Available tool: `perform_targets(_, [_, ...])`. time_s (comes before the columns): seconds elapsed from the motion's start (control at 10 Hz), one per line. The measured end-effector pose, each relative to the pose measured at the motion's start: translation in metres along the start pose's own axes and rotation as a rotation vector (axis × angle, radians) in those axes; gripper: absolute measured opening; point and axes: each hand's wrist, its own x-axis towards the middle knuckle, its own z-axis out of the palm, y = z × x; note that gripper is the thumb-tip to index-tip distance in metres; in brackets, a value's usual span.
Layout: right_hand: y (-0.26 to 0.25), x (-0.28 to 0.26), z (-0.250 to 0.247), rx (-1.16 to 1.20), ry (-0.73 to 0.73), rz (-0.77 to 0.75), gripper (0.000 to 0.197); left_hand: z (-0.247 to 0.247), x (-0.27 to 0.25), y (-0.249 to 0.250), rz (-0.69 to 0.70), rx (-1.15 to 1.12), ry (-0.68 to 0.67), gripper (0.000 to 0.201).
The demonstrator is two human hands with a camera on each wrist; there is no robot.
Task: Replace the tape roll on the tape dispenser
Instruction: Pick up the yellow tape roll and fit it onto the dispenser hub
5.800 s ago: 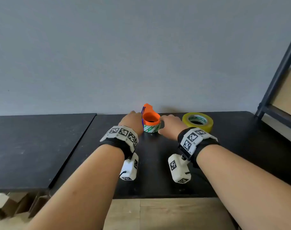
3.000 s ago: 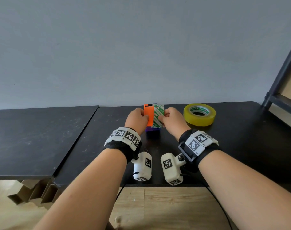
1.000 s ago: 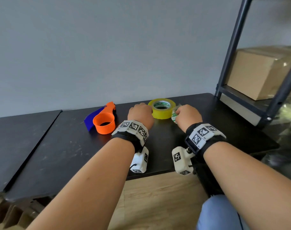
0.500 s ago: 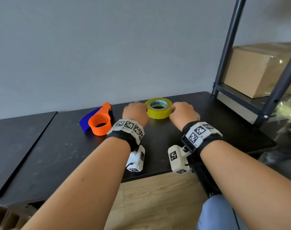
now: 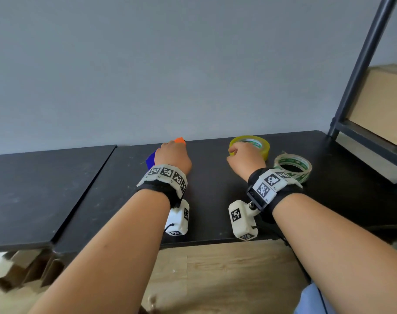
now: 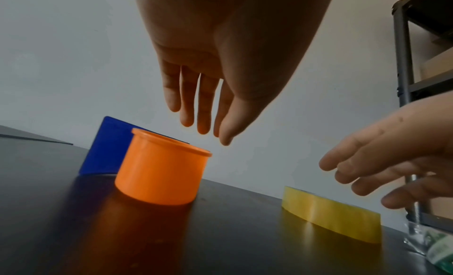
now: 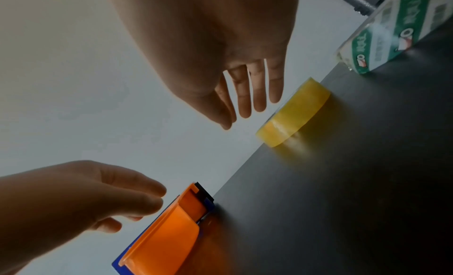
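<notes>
Two rolls of tape are lying flat on the black tabletop point(image 5: 215, 200). The full yellow tape roll point(image 5: 249, 145) is sitting toward the wall, and the nearly spent clear roll with green print on its core point(image 5: 292, 166) is resting just beside it, nearer the shelf, judged to be parked there out of the way. The orange and blue plastic tape dispenser point(image 6: 159, 168) is standing well apart to the left, its bare orange hub facing upward and ready to take a roll.

The left hand point(image 5: 173, 158) is hovering just above the dispenser's hub with relaxed, spread fingers point(image 6: 203, 112), touching nothing, probably positioning itself to steady the dispenser. The right hand point(image 5: 245, 158) is hanging over the near edge of the yellow roll, its fingers point(image 7: 257, 93) likewise extended and holding nothing; the wrist views are showing a gap between fingertips and roll. By this layout, the old roll is already off and the fresh one is not yet lifted.

Beyond the table's right end, a dark metal shelf frame point(image 5: 363, 60) is carrying a brown cardboard box point(image 5: 383, 105).
</notes>
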Motion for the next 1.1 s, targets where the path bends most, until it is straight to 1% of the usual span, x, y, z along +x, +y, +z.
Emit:
perform_targets(0.1, [-0.003, 0.002, 0.004, -0.016, -0.014, 0.007, 0.034, 0.002, 0.0, -0.005, -0.018, -0.019, -0.024, 0.027])
perform_targets(0.2, [-0.006, 0.006, 0.008, -0.022, -0.017, 0.016, 0.036, 0.011, 0.0, -0.009, -0.014, -0.078, -0.007, 0.034])
perform_targets(0.3, [-0.007, 0.011, 0.01, -0.048, -0.021, 0.023, 0.037, 0.016, 0.0, -0.008, -0.012, -0.1, 0.023, 0.036])
perform_targets(0.4, [-0.005, 0.016, 0.011, -0.093, -0.026, 0.039, 0.038, 0.019, 0.004, -0.007, -0.017, -0.127, 0.021, 0.035])
perform_targets(0.5, [0.0, 0.023, 0.01, -0.19, -0.055, 0.084, 0.032, 0.02, 0.004, -0.002, -0.027, -0.139, 0.022, 0.029])
perform_targets(0.6, [0.004, 0.028, 0.01, -0.274, -0.09, 0.119, 0.012, 0.018, 0.003, 0.001, -0.051, -0.199, -0.016, 0.026])
perform_targets(0.7, [0.006, 0.035, 0.014, -0.309, -0.129, 0.155, 0.014, 0.005, 0.017, 0.014, -0.491, -0.468, -0.17, 0.024])
perform_targets(0.8, [0.001, 0.033, 0.016, -0.326, -0.134, 0.163, 0.014, -0.005, 0.015, 0.015, -0.45, -0.524, -0.173, 0.026])
perform_targets(0.9, [-0.003, 0.03, 0.015, -0.324, -0.127, 0.167, 0.021, 0.014, 0.024, 0.005, -0.425, -0.558, -0.049, 0.022])
perform_targets(1.0, [-0.011, 0.023, 0.015, -0.304, -0.143, 0.135, 0.02, 0.015, 0.011, 0.002, -0.131, -0.091, -0.049, 0.029])
perform_targets(1.1, [-0.018, 0.016, 0.015, -0.304, -0.141, 0.048, 0.017, 0.015, 0.009, 0.003, -0.346, -0.392, -0.11, 0.014])
